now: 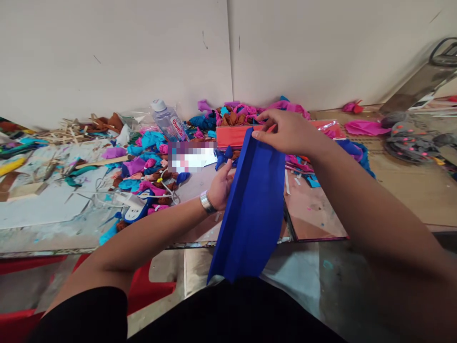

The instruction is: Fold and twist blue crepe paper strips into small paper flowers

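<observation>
A long blue sheet (255, 205), folded along its left edge, hangs from the table down to my lap. My right hand (282, 131) pinches its upper end between thumb and fingers. My left hand (221, 188), with a metal band at the wrist, is beside the sheet's left edge; its thumb points up and its other fingers are partly hidden behind the sheet. Behind the sheet's top lies a flat red-orange pack (230, 137). Small dark blue pieces (223, 157) lie just beyond my left hand.
Colourful scraps (152, 140) are heaped around a clear bottle (169, 119). A lit phone (196, 159), partly pixelated, lies nearby. A blue and white power strip (137, 205) with cables sits at left. Wooden sticks (74, 131) and a grey bundle (407, 138) lie along the wall.
</observation>
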`<action>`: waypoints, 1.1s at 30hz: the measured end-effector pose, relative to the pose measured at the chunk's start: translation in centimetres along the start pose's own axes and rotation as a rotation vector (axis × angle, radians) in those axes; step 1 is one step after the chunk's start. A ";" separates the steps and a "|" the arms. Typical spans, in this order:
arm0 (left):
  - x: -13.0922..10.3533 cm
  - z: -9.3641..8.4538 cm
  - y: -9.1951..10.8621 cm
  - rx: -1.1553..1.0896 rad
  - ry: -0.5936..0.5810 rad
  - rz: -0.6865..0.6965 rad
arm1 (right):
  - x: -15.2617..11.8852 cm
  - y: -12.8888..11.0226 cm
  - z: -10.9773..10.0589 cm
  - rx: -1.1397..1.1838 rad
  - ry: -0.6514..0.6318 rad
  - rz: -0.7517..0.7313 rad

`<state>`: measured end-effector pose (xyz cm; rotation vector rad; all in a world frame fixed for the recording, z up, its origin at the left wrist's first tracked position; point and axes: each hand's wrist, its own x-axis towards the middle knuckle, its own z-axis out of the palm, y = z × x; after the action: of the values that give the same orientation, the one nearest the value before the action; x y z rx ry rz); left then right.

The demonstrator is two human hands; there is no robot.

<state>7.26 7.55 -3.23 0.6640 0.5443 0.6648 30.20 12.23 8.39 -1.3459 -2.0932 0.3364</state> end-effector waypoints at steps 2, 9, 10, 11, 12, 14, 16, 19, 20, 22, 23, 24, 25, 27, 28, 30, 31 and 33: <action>-0.1 0.1 0.0 -0.011 0.037 0.018 | 0.6 0.9 0.1 0.007 -0.046 0.036; -0.2 0.9 -1.0 0.005 -0.010 0.124 | 0.0 0.2 1.4 0.175 -0.335 0.094; -0.2 0.9 -1.2 0.021 -0.022 0.139 | -0.5 -0.3 1.6 0.217 -0.334 0.114; -0.3 0.8 -1.3 0.031 -0.033 0.153 | -0.9 -0.8 1.7 0.250 -0.346 0.120; -0.3 0.7 -1.4 0.037 -0.041 0.159 | -1.3 -1.3 1.8 0.256 -0.363 0.120; -0.4 0.4 -1.6 0.048 -0.072 0.116 | -1.9 -2.0 1.9 0.183 -0.430 0.069; -0.6 0.0 -1.6 0.071 -0.121 0.043 | -2.3 -2.3 2.1 0.054 -0.474 0.008; -1.0 -0.3 -1.5 0.113 -0.160 0.003 | -2.2 -2.1 2.1 -0.031 -0.525 -0.032; -1.1 -0.3 -1.4 0.127 -0.155 0.009 | -2.0 -1.9 2.0 -0.022 -0.529 -0.029; -1.3 -0.2 -0.9 0.171 -0.133 0.013 | -1.6 -1.3 1.5 0.001 -0.488 0.005; -1.4 -0.1 -0.6 0.216 -0.126 0.001 | -1.3 -0.9 1.1 0.008 -0.452 0.043; -1.4 0.0 -0.2 0.274 -0.127 -0.014 | -1.0 -0.6 0.7 0.022 -0.416 0.086; -1.4 0.0 0.2 0.338 -0.118 0.009 | -0.7 -0.2 0.2 0.038 -0.384 0.124; -1.2 -0.1 0.9 0.477 -0.091 0.129 | -0.1 0.7 -0.6 0.059 -0.291 0.203; -1.0 -0.2 1.1 0.548 -0.075 0.199 | 0.1 1.2 -0.9 0.061 -0.250 0.237; -0.7 -0.5 1.4 0.665 -0.054 0.289 | 0.6 2.1 -1.2 0.066 -0.173 0.284; -0.6 -0.6 1.4 0.700 -0.051 0.306 | 0.8 2.5 -1.2 0.075 -0.150 0.297; -0.5 -0.8 1.3 0.731 -0.050 0.315 | 1.1 3.0 -1.0 0.080 -0.128 0.305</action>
<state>5.93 8.32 -2.77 1.4705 0.6439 0.7386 32.69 14.41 8.00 -1.6339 -1.9507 0.6418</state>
